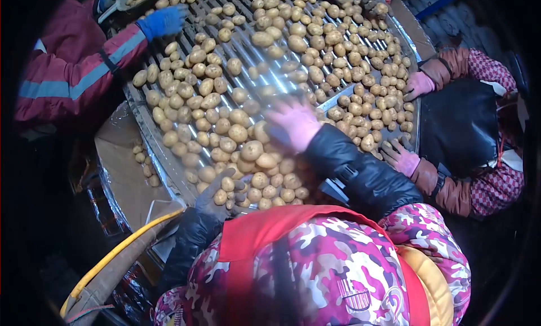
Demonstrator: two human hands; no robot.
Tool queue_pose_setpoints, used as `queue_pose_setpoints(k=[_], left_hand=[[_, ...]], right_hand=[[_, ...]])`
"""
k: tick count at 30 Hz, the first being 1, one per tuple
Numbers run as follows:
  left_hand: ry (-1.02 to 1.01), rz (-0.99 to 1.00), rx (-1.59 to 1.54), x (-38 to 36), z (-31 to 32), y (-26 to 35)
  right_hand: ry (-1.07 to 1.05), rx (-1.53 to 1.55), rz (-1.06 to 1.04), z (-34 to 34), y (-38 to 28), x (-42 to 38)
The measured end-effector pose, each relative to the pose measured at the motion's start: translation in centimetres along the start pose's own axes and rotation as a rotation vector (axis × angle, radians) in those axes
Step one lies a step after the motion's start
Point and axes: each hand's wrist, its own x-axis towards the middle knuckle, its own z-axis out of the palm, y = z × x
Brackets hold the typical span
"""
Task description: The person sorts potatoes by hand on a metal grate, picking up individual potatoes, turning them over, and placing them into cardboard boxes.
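Note:
Many potatoes (252, 150) lie spread over a grate of metal rollers (239, 72). My left hand (209, 203), in a dark grey glove, is at the near edge of the grate, its fingers curled around a few small potatoes (220, 197). Out over the middle of the rollers is my right hand (294, 123), in a pink glove. Motion smears its fingers, and whether they hold anything cannot be made out. Potatoes lie on both sides of it.
Co-workers' gloved hands are over the grate: a blue one (163, 22) at upper left, pink ones (418, 84) (399, 157) at right, another (372, 3) at the top. A metal divider (336, 98) crosses the potatoes. A cardboard box (121, 157) and yellow-edged rim (118, 247) are at left.

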Motion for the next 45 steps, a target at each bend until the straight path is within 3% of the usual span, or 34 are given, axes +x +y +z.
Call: queue_pose_setpoints(k=[3,6,8,10,11,12,14,15,16,17,19,22,24,26,30,31,32,34,35,39,42,43,44,45], left_hand=[[0.005,0.005,0.020,-0.3,0.7,0.2],[-0.026,-0.016,0.050,-0.4,0.1,0.3],[-0.001,-0.007,0.085,-0.5,0.2,0.5],[0.048,0.055,0.214,-1.0,1.3,0.3],[0.045,0.071,0.263,-0.6,1.3,0.4],[0.034,0.104,0.276,-0.5,1.1,0.3],[-0.185,0.144,0.109,1.1,-2.5,0.0],[-0.120,0.145,0.179,-0.7,0.4,0.4],[-0.084,0.185,0.259,0.0,-0.8,0.0],[-0.044,0.222,0.340,0.7,-2.0,-0.3],[-0.075,0.178,0.186,1.0,-2.6,-0.1],[-0.032,0.243,0.182,0.1,-0.1,-0.1],[-0.061,0.296,0.177,0.3,-0.6,-0.5],[-0.065,0.319,0.190,0.1,0.0,-0.7],[0.022,0.334,0.237,0.6,1.1,-1.3],[0.061,0.253,0.059,0.9,1.4,-1.3],[0.067,0.303,0.065,1.1,1.8,-1.5],[0.018,0.395,0.093,1.8,1.6,-2.1],[-0.038,0.438,0.111,2.3,1.2,-2.3],[0.158,0.423,0.231,1.4,3.7,-3.6],[0.178,0.562,0.180,2.2,2.1,-3.8],[0.185,0.660,0.274,2.8,-0.6,-3.5],[0.199,0.760,0.366,3.3,-3.2,-3.2],[0.183,0.689,0.219,1.9,-2.1,-2.8]], right_hand=[[0.091,-0.047,-0.135,-0.2,1.5,-1.1],[-0.214,-0.091,0.135,-2.3,2.5,0.6],[-0.174,-0.161,0.234,-2.3,2.8,2.7],[-0.029,-0.125,0.160,-3.3,1.6,4.7],[0.078,-0.155,0.021,-0.5,2.9,5.6],[-0.121,-0.094,0.042,0.3,3.0,6.6],[-0.222,-0.109,0.061,0.4,2.6,8.0],[-0.193,-0.155,-0.003,0.3,2.3,8.6],[-0.262,-0.190,0.021,0.2,2.1,8.6],[-0.207,-0.154,0.000,0.3,2.1,8.1],[-0.173,-0.151,0.050,1.4,2.9,7.3],[-0.130,-0.108,0.187,-0.7,1.3,3.8],[0.101,0.193,0.169,1.3,3.6,1.1],[0.199,0.320,0.076,0.5,3.7,-0.5],[0.044,1.119,0.349,-1.4,-1.7,-3.7],[-0.059,1.191,0.372,-2.1,-3.2,-4.0],[-0.161,1.259,0.397,-2.5,-4.5,-4.3],[-0.332,1.225,0.331,-2.5,-7.2,-4.9],[-0.336,1.100,0.168,-2.7,-8.6,-5.2],[-0.468,0.589,-0.168,-2.7,-12.3,-4.4],[-0.361,0.603,-0.224,-2.3,-11.7,-4.3],[-0.463,0.734,-0.034,-2.6,-12.6,-3.8],[-0.360,0.658,-0.025,-1.4,-11.9,-3.9],[-0.382,0.758,0.044,-1.8,-11.9,-3.9]])
